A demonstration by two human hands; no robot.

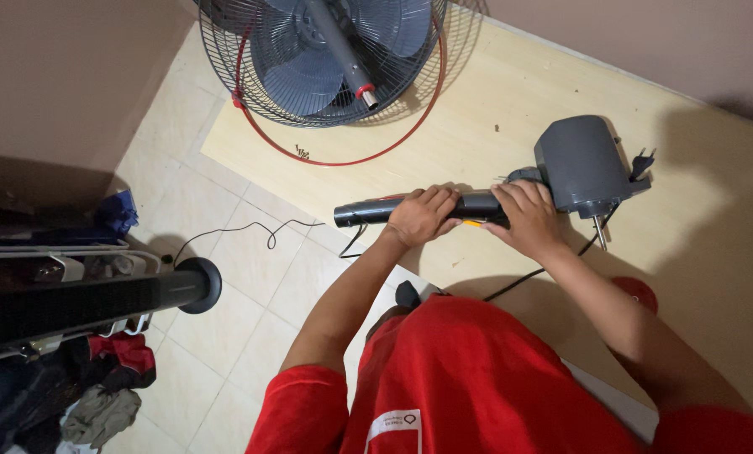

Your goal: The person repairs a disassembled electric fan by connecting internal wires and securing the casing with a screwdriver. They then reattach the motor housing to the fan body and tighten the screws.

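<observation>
The floor was pale tile, and on it lay a light wooden board (511, 101) running up to a plain wall; I sat at the board's near edge in a red shirt (477, 387). Across the board's middle lay the dark fan pole (376, 210), its open end pointing toward the board's left edge and its other end joined to the grey motor housing (580, 164) nearer the right edge.

My left hand (423, 214) was closed around the pole about halfway along, fingers curled over the top. My right hand (526, 217) was closed over the pole just beside the housing, touching the joint where the two met; something yellow (473, 223) showed under it, though I could not tell what it was. The two hands sat near each other with a short stretch of pole between them.

A metal shaft (600, 233) stuck out of the housing toward me, and a black plug (641, 160) lay just past the housing. A black cord (519, 282) ran from under my right forearm toward my lap.

At the board's far left corner rested the wire fan guard (225, 50) with its grey blades (292, 76) and a red rim ring (343, 160), with a few small screws (301, 152) beside it. Off the board to the left stood a black round base (198, 286), a thin wire (250, 229) and some crumpled clothes (99, 412).
</observation>
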